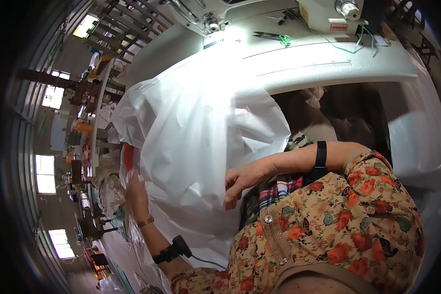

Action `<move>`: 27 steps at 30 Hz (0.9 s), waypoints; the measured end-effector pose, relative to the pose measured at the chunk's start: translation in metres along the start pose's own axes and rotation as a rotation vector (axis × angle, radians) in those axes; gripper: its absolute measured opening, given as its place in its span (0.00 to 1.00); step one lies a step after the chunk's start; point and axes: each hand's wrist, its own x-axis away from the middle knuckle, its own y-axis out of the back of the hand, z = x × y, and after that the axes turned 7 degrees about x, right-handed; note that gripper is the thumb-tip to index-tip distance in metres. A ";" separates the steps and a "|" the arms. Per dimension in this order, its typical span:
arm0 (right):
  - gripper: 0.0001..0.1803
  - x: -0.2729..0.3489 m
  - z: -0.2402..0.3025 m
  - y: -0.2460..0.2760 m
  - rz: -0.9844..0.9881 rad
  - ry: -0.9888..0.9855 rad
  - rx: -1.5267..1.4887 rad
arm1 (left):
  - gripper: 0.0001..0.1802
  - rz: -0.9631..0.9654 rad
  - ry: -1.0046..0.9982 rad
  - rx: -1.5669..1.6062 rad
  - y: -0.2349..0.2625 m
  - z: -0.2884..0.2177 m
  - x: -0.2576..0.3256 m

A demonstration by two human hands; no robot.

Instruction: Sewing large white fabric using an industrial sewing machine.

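A large white plastic-like sheet point(181, 142) hangs in loose folds from the sewing machine bed toward my lap. Its upper part lies under the lit needle area of the sewing machine point(214, 25). My right hand point(242, 183) has its fingers bent together against a long fold in the middle of the sheet. At the sheet's left border is my left hand point(136, 193), fingers drawn in on the material; their tips are blurred and partly hidden. Just above that hand shows a red patch point(128, 157), whose kind I cannot make out.
Dark thread snips point(267, 36) and tangled green thread point(285, 40) lie on the machine table point(328, 68), which carries a ruler scale. Below its front edge is a dark opening. More white sheeting point(421, 132) hangs at right. Work tables and windows stand far left.
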 end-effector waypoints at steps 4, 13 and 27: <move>0.22 0.001 -0.010 0.009 -0.349 0.095 -0.065 | 0.16 -0.596 -0.416 0.118 0.002 -0.032 0.029; 0.38 0.013 0.022 0.027 -0.711 0.390 -0.535 | 0.11 0.266 0.032 1.330 -0.136 -0.105 0.194; 0.56 -0.009 -0.007 0.031 -0.591 0.250 -0.555 | 0.28 -1.043 0.643 -0.317 -0.130 0.118 0.204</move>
